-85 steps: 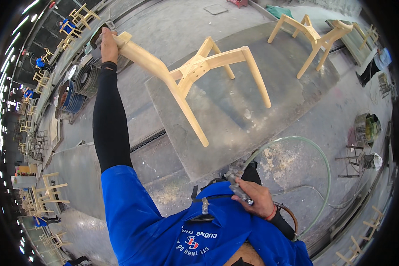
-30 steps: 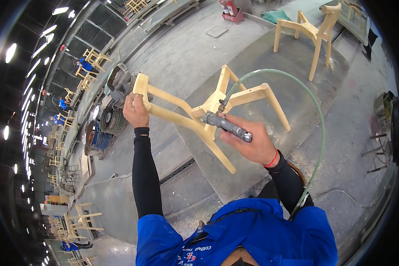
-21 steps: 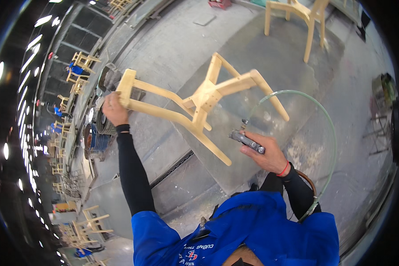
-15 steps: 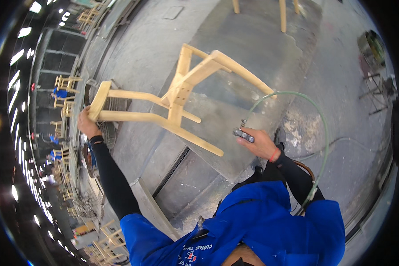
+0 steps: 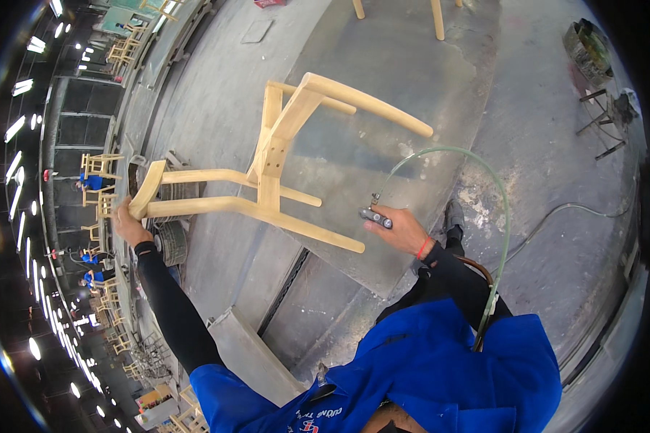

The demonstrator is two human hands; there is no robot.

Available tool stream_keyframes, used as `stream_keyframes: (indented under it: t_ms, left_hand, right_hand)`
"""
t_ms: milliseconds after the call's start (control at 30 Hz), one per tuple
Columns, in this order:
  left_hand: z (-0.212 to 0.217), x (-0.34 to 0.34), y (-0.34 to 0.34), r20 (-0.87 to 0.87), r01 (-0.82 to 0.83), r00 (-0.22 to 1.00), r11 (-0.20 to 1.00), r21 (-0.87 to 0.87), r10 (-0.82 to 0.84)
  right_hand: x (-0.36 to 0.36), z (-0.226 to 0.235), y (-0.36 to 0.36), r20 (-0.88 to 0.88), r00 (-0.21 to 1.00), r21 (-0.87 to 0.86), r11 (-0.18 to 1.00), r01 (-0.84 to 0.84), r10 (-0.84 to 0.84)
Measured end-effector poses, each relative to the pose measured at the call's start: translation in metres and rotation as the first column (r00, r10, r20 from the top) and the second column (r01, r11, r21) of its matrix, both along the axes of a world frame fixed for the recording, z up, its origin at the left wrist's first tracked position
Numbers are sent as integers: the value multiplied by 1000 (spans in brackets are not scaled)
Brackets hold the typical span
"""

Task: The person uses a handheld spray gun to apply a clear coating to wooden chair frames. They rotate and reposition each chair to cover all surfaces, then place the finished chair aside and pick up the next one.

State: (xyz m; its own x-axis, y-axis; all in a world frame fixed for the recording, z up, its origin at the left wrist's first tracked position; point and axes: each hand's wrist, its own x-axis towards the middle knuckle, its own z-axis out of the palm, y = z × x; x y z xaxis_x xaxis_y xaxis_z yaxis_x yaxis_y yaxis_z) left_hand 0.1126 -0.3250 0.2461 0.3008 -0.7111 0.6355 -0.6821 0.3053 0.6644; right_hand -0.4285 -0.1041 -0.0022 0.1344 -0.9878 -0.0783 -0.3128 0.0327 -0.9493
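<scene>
Pale wooden chair frame [image 5: 274, 169], tilted aloft

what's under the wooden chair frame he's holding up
Below the wooden chair frame, lifted by the left hand, lies a grey metal platform with pale dust. The legs and rails hide only thin strips of it.

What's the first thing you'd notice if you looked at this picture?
A pale wooden chair frame held up in the air in the middle of the picture, with the left hand gripping its curved end at the left. To its right, the right hand holds a small metal air tool, and a green hose loops away from it over the grey concrete floor. Below is the person's bright blue shirt.
</scene>
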Motion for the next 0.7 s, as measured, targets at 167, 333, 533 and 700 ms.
stream_keyframes:
  t_ms: [167,333,533,700]
  left_hand:
    - [0,3,-1,-99,-8,995,1000,4,9]
    - [0,2,2,-67,8,998,1000,24,-7]
    - [-7,18,1,-245,78,966,997,-19,-81]
    - [-17,52,19,-400,106,911,994,-13,-102]
  right_hand:
    - [-14,14,-15,58,956,-400,871,286,-287]
    - [-26,15,-53,6,925,-390,851,353,-381]
    - [-69,0,-27,-206,929,-269,931,248,-307]
    - [-126,13,57,-152,968,-114,976,184,-200]
